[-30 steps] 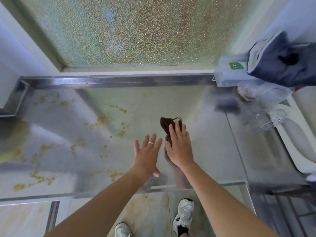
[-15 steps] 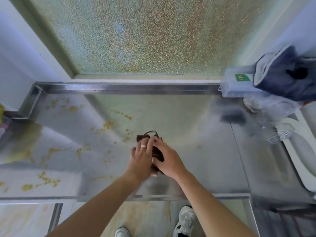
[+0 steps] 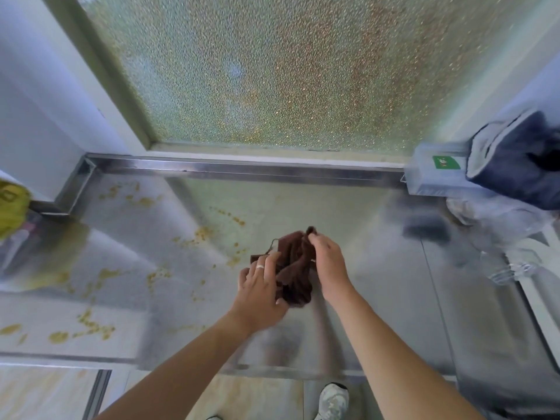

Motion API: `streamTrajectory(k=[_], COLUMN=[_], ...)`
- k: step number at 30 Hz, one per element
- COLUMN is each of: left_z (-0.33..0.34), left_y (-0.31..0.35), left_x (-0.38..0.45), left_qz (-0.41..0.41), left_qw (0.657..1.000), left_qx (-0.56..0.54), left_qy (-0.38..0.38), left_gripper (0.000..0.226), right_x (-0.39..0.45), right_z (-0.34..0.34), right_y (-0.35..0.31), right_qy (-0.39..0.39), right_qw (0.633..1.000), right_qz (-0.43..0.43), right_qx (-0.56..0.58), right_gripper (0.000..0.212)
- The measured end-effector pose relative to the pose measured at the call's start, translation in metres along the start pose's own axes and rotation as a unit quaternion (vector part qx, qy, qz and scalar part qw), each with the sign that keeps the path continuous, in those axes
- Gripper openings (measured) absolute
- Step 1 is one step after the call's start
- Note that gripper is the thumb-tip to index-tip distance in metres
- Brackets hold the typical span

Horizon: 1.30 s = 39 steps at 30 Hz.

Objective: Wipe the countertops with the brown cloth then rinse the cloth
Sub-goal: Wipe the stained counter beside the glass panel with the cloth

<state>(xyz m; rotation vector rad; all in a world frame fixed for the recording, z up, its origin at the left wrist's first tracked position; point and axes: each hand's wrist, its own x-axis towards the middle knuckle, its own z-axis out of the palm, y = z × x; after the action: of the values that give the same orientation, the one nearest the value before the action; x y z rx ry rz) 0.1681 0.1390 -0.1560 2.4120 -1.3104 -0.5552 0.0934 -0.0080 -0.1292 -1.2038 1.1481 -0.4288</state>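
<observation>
A bunched brown cloth [image 3: 295,268] hangs between both hands just above the steel countertop [image 3: 378,292]. My left hand [image 3: 260,287], with a ring on one finger, grips the cloth's left and lower side. My right hand [image 3: 328,265] pinches its upper right corner. Yellowish crumbs and smears [image 3: 100,277] lie scattered over the left half of the countertop. The cloth's far side is hidden by my fingers.
A frosted glass window [image 3: 272,71] backs the counter behind a raised steel rim [image 3: 242,169]. At the right stand a box with a green label [image 3: 436,177], a dark blue cloth [image 3: 521,165] and clear plastic items [image 3: 509,262]. A yellow-green object [image 3: 12,207] sits at far left.
The cloth lay flat under my right hand a second ago. Both hands then closed on it, and now they hold it lifted and bunched between them.
</observation>
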Motion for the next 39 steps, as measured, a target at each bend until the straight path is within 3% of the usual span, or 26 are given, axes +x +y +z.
streamTrajectory(k=[1,2,4,6,8,12,16,21,25,31,35,39], left_z=[-0.001,0.0,0.006,0.017,0.028,0.038,0.036,0.014,0.017,0.018,0.016,0.013], left_y=[0.001,0.003,0.007,0.01,0.01,0.015,0.024,0.02,0.003,-0.006,-0.009,-0.016], left_x=[0.0,0.0,0.002,0.006,0.011,0.029,0.067,0.122,0.126,0.142,0.157,0.17], left_qz=[0.013,0.032,0.075,0.099,0.103,0.037,-0.035,-0.197,-0.089,0.007,0.025,-0.014], left_qw=[1.0,0.999,0.996,0.993,0.987,0.982,0.981,0.961,0.981,0.99,0.988,0.986], left_qx=[0.014,0.03,0.05,0.071,0.121,0.173,0.188,0.183,0.166,0.139,0.148,0.164], left_qy=[0.017,0.028,0.029,-0.001,-0.04,-0.062,-0.022,0.063,0.052,-0.02,-0.017,0.0], left_gripper=[0.084,0.08,0.072,0.065,0.061,0.066,0.06,0.051,0.069,0.063,0.066,0.066], right_x=[0.01,0.017,0.024,0.027,0.029,0.03,0.032,0.034,0.034,0.052,0.075,0.096], right_z=[-0.004,-0.011,-0.026,-0.042,-0.057,-0.07,-0.07,-0.07,-0.068,-0.053,-0.016,0.007], right_y=[0.007,0.017,0.035,0.055,0.076,0.095,0.098,0.102,0.103,0.083,0.062,0.058], right_qy=[0.042,0.105,0.174,0.15,0.108,0.072,0.081,0.102,0.109,0.075,0.065,0.076], right_qw=[0.991,0.957,0.873,0.791,0.739,0.739,0.739,0.75,0.756,0.745,0.764,0.783], right_qz=[-0.027,-0.058,-0.16,-0.253,-0.27,-0.22,-0.223,-0.248,-0.255,-0.245,-0.243,-0.203], right_qx=[-0.126,-0.263,-0.427,-0.537,-0.608,-0.633,-0.631,-0.605,-0.592,-0.616,-0.595,-0.584], right_gripper=[0.021,0.023,0.023,0.025,0.038,0.056,0.053,0.051,0.052,0.053,0.056,0.056])
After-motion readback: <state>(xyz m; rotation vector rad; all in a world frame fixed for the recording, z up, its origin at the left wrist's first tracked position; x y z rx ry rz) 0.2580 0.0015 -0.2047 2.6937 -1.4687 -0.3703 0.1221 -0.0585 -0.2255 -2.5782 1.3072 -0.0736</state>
